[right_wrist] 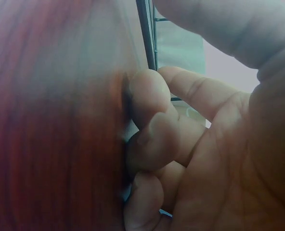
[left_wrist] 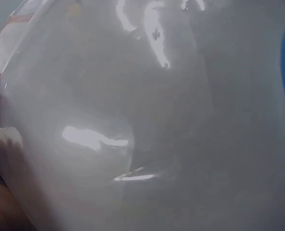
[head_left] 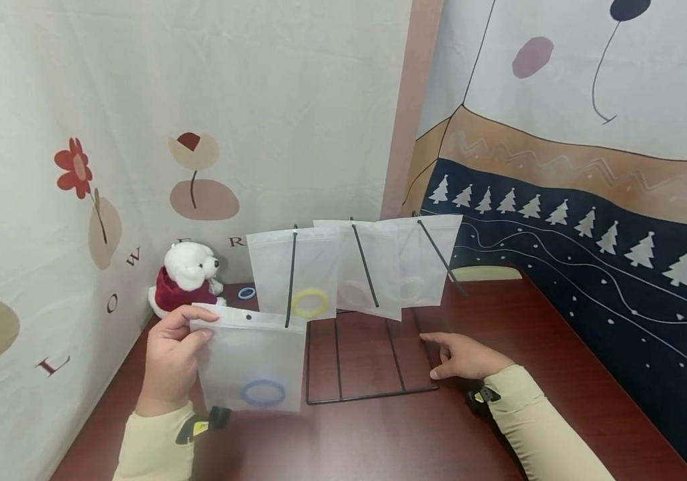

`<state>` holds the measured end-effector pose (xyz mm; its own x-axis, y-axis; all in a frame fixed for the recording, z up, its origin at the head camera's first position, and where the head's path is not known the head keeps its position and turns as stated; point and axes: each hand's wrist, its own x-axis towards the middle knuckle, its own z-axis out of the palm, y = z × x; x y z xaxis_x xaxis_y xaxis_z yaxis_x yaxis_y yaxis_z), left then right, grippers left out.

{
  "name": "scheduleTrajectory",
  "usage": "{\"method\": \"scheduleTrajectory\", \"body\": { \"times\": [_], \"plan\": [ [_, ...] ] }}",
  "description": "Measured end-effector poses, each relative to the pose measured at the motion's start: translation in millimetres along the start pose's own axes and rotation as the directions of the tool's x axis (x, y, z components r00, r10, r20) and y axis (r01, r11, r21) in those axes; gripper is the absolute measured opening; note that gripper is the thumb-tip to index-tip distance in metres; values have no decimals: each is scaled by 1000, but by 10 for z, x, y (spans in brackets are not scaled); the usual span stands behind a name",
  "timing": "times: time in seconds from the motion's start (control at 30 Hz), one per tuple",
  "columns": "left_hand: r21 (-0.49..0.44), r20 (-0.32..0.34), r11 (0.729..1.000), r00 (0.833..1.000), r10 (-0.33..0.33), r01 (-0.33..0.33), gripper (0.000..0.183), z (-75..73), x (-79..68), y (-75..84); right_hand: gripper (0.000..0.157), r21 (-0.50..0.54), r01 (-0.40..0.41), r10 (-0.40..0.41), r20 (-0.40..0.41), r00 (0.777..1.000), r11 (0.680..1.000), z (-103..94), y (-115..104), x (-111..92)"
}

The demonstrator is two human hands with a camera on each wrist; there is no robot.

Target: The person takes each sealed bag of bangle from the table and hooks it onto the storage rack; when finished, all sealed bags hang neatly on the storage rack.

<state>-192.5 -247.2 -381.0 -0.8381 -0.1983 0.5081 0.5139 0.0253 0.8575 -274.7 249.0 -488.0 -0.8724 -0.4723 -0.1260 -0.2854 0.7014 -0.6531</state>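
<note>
My left hand (head_left: 173, 354) pinches the upper left corner of a clear zip bag (head_left: 229, 364) between thumb and fingers. A blue ring (head_left: 263, 393) lies low inside this bag, and a small hole shows in its top strip. In the left wrist view the bag (left_wrist: 171, 115) fills most of the picture. Its upper right edge is by the tip of a black prong on the wire display rack (head_left: 373, 395). My right hand (head_left: 469, 355) holds the rack's right base wire, thumb and index finger at it; in the right wrist view its other fingers (right_wrist: 154, 142) curl against the table.
Three bags hang on the rack's prongs; the left one (head_left: 271, 274) contains a yellow ring (head_left: 310, 303). A white toy bear (head_left: 189, 270) in red sits at the back left, beside a loose blue ring (head_left: 247, 292). Printed curtains (head_left: 295, 100) border the brown table (head_left: 343, 447).
</note>
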Motion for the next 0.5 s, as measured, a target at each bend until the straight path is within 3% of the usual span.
{"method": "scheduleTrajectory", "body": {
  "times": [0.27,0.5],
  "plan": [
    [-54,61,998,997,46,-42,38,43,-66,40,79,-5,-10,10,-3,1000,1000,6,-5,-2],
    [-111,154,990,982,108,-92,37,66,-96,85,79,-11,-12,12,-4,1000,1000,3,-19,-4]
  ]
}}
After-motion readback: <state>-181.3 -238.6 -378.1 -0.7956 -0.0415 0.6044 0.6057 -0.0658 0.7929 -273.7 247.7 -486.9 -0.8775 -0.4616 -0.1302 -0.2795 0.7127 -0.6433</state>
